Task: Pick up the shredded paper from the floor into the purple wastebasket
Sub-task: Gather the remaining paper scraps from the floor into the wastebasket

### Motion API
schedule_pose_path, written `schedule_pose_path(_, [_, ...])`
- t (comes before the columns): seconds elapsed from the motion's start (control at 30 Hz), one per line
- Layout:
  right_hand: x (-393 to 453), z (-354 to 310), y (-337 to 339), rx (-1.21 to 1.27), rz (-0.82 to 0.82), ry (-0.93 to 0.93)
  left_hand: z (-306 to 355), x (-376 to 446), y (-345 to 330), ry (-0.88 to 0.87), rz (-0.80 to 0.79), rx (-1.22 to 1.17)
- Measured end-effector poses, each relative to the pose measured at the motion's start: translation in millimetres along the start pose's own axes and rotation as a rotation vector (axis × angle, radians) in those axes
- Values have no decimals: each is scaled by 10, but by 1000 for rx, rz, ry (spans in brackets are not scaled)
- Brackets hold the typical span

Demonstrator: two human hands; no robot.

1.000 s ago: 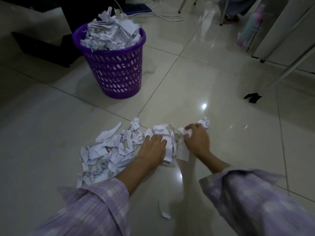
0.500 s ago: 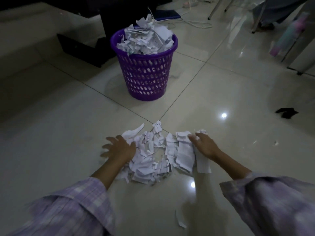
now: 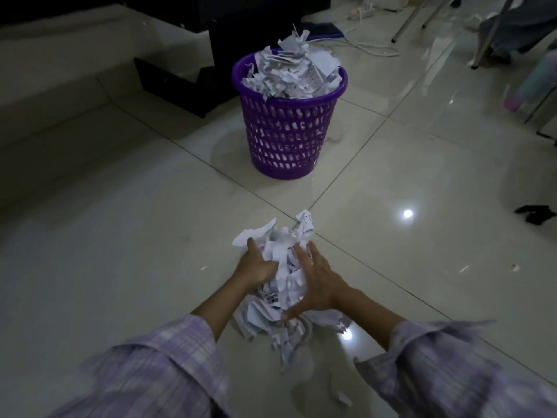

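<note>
My left hand (image 3: 256, 265) and right hand (image 3: 316, 282) press in from either side of the shredded paper (image 3: 281, 276), fingers loosely spread and cupping it rather than clenched. I judge this squeezes the loose scraps into one heap that can be lifted together. The heap sits low in the frame's centre on the floor (image 3: 120, 236); a few stray bits (image 3: 342, 398) trail towards the bottom edge. The wastebasket (image 3: 286, 131) stands at upper centre, already heaped above its rim, so scraps may slide off. Bare tile lies between heap and basket.
</note>
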State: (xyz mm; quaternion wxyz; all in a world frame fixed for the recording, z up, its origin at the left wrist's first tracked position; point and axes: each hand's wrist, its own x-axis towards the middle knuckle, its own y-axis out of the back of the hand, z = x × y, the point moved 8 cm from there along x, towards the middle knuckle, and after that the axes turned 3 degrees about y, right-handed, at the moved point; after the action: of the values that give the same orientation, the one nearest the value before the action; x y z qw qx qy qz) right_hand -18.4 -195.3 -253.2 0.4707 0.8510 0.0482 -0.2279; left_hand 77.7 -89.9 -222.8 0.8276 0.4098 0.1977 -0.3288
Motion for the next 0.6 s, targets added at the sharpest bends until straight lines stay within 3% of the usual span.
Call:
schedule_pose_path(0.33, [167, -211, 51, -116, 174, 67, -13, 3, -72, -73, -191, 28])
schedule_pose_path(0.6, [220, -264, 104, -2, 330, 90, -64, 3, -49, -108, -223, -83])
